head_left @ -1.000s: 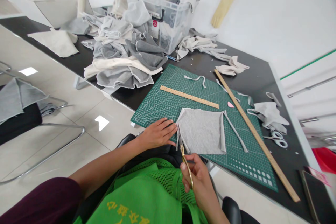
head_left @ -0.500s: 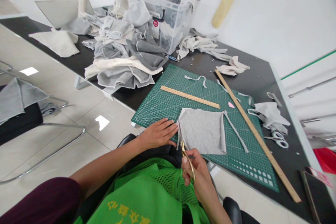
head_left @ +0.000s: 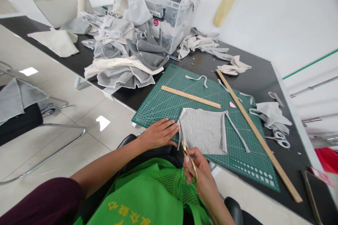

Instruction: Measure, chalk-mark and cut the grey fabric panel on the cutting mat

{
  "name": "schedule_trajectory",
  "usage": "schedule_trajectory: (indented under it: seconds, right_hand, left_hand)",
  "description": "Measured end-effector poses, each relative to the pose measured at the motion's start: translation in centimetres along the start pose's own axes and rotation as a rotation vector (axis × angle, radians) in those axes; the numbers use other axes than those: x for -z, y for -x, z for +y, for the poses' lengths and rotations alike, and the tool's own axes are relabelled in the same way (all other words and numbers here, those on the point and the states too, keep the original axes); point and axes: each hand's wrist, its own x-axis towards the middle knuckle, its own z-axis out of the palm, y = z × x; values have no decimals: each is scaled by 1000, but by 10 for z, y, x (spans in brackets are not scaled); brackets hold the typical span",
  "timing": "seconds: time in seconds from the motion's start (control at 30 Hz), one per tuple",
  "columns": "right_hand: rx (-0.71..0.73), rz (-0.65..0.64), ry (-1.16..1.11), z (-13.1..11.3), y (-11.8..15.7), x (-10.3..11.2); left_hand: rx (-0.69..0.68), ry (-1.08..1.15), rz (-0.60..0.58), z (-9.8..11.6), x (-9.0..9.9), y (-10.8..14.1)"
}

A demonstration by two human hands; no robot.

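Note:
A square of light grey fabric (head_left: 204,132) lies on the green cutting mat (head_left: 158,112) in front of me. My left hand (head_left: 160,133) rests flat with fingers stretched out, the fingertips at the fabric's left edge. Gold-handled scissors (head_left: 184,147) are gripped in my right hand (head_left: 196,167), their blades running along that same left edge. A narrow strip partly cut from the edge hangs beside the blades. Another thin grey strip (head_left: 237,132) lies along the fabric's right side.
A short wooden ruler (head_left: 190,97) and a long wooden ruler (head_left: 258,135) lie on the mat. White-handled scissors (head_left: 281,140) and scraps (head_left: 274,114) are at right. A fabric pile (head_left: 124,52) and a clear plastic box (head_left: 175,24) stand behind. A phone (head_left: 318,197) lies at the near right.
My right hand and the scissors have shifted very slightly. My left hand and the fabric stay in nearly the same place.

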Motion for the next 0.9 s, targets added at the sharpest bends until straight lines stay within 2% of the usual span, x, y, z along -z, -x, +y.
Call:
schedule_trajectory:
  seconds: [0.9]
  right_hand:
    - [3,-29,60,3,8,0]
  left_hand:
    - [-12,-22,-1,-1,2,-1]
